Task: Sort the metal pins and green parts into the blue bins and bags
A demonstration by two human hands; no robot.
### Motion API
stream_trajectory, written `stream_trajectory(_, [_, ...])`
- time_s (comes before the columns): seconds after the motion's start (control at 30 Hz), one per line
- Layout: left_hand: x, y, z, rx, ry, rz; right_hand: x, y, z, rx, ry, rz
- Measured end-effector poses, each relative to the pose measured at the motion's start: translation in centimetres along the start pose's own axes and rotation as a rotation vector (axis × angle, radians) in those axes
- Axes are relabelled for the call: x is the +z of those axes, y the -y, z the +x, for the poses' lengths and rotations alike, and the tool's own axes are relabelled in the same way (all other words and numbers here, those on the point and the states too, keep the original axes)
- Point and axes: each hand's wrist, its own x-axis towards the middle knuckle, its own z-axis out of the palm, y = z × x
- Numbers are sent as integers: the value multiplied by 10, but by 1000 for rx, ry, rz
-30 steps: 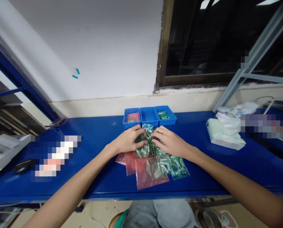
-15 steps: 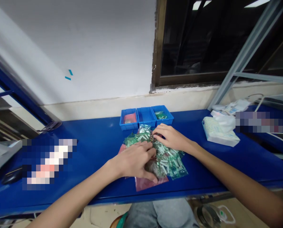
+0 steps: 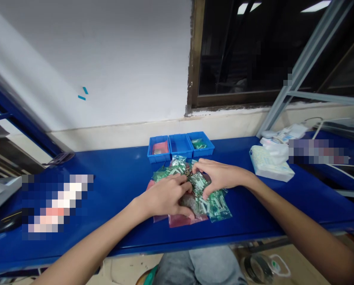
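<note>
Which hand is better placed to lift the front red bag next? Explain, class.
Left, probably: the left hand reaches over the front red bag; the right hand is farther off, over green bags.

Cool, moderate light is washing over the pale wall [image 3: 120, 59], with soft diagonal bands of light and shade crossing its left part; white strips [image 3: 249, 8] are glaring in the dark window [image 3: 239, 51]; the green bags [image 3: 220, 206] are giving off small glints, their finer detail smearing; wide-angle distortion is stretching the outer edges; mosaic blocks [image 3: 58, 206] are masking patches above the table [image 3: 114, 174].
</note>
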Motion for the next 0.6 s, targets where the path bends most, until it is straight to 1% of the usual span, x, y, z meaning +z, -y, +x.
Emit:
stream_trajectory(0.13, [3, 2, 2, -6, -9, -3, 1, -9, 3, 3, -23, -7])
stream_trajectory(0.33, [6, 5, 2, 3, -40, 3, -6, -28, 0, 24, -88, -25])
stream_trajectory(0.47, [1, 4, 1, 16, -54, -47, -10, -31, -3, 49, -112, -28])
stream_trajectory(0.53, [-3, 4, 1, 20, -50, -92, -12, -32, -4, 70, -105, -36])
stream_trajectory(0.6, [-8, 5, 2, 12, -58, -122, -14, -32, -5, 62, -95, -45])
